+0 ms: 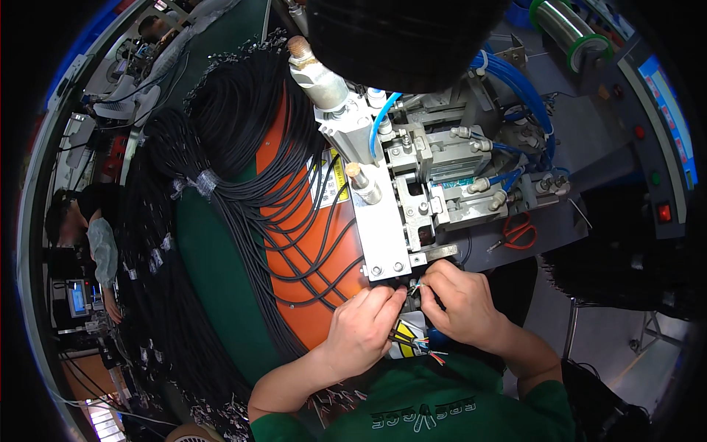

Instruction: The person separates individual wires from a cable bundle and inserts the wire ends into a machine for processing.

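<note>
One metal machine (383, 228) looms, black cables (247, 197) fanned over the orange worktop (318, 324), likely for easy reach. Left hand (361, 324) and right hand (462, 302) pinch coloured wires (416, 286) between them, near the machine's edge, presumably keeping strands apart.

My left hand (361, 324) and right hand (460, 300) partly hide the wires (415, 286) between them, and a black cylinder (401, 37), cut off above, covers some of the machine (383, 221).

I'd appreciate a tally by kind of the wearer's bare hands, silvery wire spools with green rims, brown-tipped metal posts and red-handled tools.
Left hand and right hand: 2
Wire spool: 1
Metal posts: 2
Red-handled tool: 1
Total: 6
</note>
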Motion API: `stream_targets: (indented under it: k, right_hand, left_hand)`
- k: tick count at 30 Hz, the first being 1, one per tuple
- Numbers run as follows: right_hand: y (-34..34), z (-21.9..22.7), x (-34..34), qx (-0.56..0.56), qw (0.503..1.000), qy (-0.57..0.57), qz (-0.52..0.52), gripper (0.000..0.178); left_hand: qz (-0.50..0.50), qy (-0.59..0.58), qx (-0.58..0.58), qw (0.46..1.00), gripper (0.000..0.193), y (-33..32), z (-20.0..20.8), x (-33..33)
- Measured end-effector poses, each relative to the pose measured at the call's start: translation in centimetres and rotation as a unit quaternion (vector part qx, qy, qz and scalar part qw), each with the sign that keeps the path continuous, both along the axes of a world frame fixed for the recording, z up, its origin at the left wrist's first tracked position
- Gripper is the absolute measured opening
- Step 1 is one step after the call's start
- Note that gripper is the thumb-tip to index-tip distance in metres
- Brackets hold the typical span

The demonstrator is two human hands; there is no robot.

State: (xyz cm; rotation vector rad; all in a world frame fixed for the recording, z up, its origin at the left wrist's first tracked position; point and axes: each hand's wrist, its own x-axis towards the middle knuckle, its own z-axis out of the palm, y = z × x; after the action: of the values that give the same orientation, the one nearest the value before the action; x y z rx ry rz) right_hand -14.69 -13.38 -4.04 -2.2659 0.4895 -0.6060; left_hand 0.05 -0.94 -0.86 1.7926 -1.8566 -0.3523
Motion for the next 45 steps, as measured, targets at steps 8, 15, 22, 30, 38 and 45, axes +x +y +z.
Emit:
stream_targets:
  k: [8, 15, 22, 30, 38, 45]
  right_hand:
    - [0.2, -0.2, 0.0, -0.026, 1.000, -0.006, -0.008, 0.007]
    - [0.2, 1.4, 0.3, -0.121, 0.988, 0.089, 0.016, 0.009]
    - [-0.6, -0.4, 0.0, -0.025, 0.999, -0.017, 0.015, 0.008]
    - [-0.5, -0.9, 0.4, 0.010, 0.999, -0.031, -0.026, 0.009]
    - [-0.2, -2.0, -0.2, 0.279, 0.958, -0.058, -0.040, 0.008]
    - [-0.6, 0.1, 0.4, -0.017, 0.999, -0.043, -0.019, 0.009]
  left_hand:
    - [-0.005, -0.006, 0.008, 1.000, 0.060, 0.0, -0.2, 0.1]
    - [-0.030, -0.128, 0.019, 0.991, 0.049, -0.5, 0.7, -0.7]
    - [-0.061, -0.165, 0.031, 0.984, 0.045, -0.9, 1.1, -0.5]
    - [-0.073, -0.163, 0.029, 0.984, 0.044, -0.9, 1.1, -0.2]
    - [-0.073, -0.147, 0.014, 0.986, 0.045, -0.9, 0.9, 0.0]
    - [-0.083, -0.157, 0.035, 0.983, 0.048, -0.8, 1.0, 0.2]
